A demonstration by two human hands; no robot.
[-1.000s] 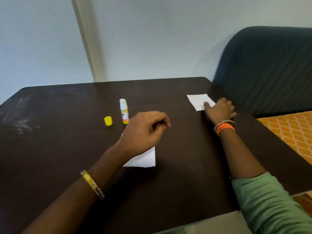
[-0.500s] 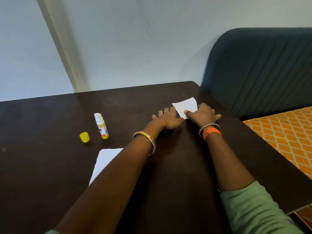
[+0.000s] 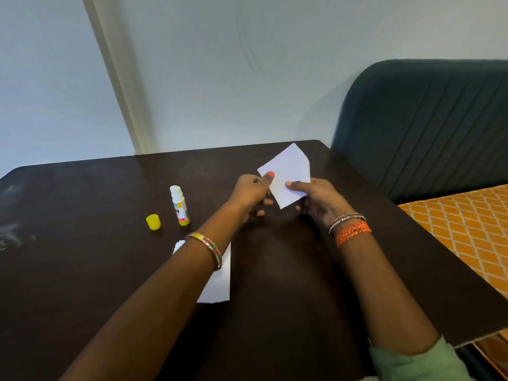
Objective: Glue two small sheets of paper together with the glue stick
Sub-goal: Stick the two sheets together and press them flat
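Observation:
A small white sheet of paper (image 3: 287, 174) is held above the dark table (image 3: 82, 270), tilted. My left hand (image 3: 251, 192) pinches its left edge and my right hand (image 3: 316, 198) grips its lower right side. A second white sheet (image 3: 220, 281) lies flat on the table, partly hidden under my left forearm. The uncapped glue stick (image 3: 179, 205) stands upright to the left of my hands, with its yellow cap (image 3: 153, 222) beside it on the left.
A dark teal cushioned seat back (image 3: 426, 125) rises just past the table's right edge. An orange patterned cushion (image 3: 461, 229) lies to the right. A pale wall stands behind the table's far edge.
Both hands have lifted the far sheet off the table and brought it nearer and up. Earlier the left hand left the near sheet and reached over to join the right hand.

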